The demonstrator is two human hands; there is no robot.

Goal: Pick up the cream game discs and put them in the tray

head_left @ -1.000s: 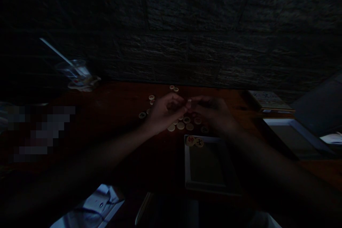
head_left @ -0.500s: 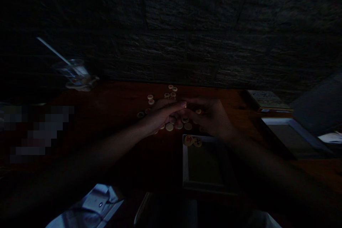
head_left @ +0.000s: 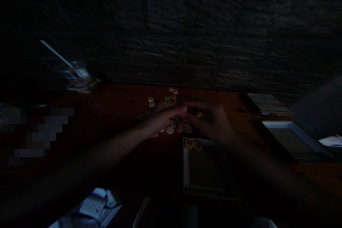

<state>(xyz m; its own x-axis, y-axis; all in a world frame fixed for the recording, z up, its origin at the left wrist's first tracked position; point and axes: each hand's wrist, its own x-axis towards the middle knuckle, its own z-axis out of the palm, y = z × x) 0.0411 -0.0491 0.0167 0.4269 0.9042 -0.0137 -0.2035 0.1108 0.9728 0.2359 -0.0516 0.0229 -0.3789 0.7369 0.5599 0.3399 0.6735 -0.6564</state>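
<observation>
In the dim light my left hand [head_left: 162,117] hovers over the scattered game pieces, its fingers curled and thumb stretched toward my right hand. My right hand [head_left: 213,117] meets it, thumb and forefinger tips closing at the left thumb tip; what lies between them is too dark to make out. Around and beneath lie several round Chinese chess pieces, among them a blank-side-up piece [head_left: 170,129] and a red-marked piece [head_left: 151,104]. A large red-marked piece [head_left: 189,143] and a black-marked piece [head_left: 198,145] rest at the near tray's upper left corner.
The shallow near tray [head_left: 186,171] sits below my right hand, with another pale-rimmed tray [head_left: 278,124] farther right. Behind that lies a flat box [head_left: 268,102]. A clear cup [head_left: 77,73] with a straw stands at the back left, against a dark brick wall [head_left: 171,35].
The whole view has shifted slightly, so things appear a little lower. My hands stay together in nearly the same pose, over the same pieces.
</observation>
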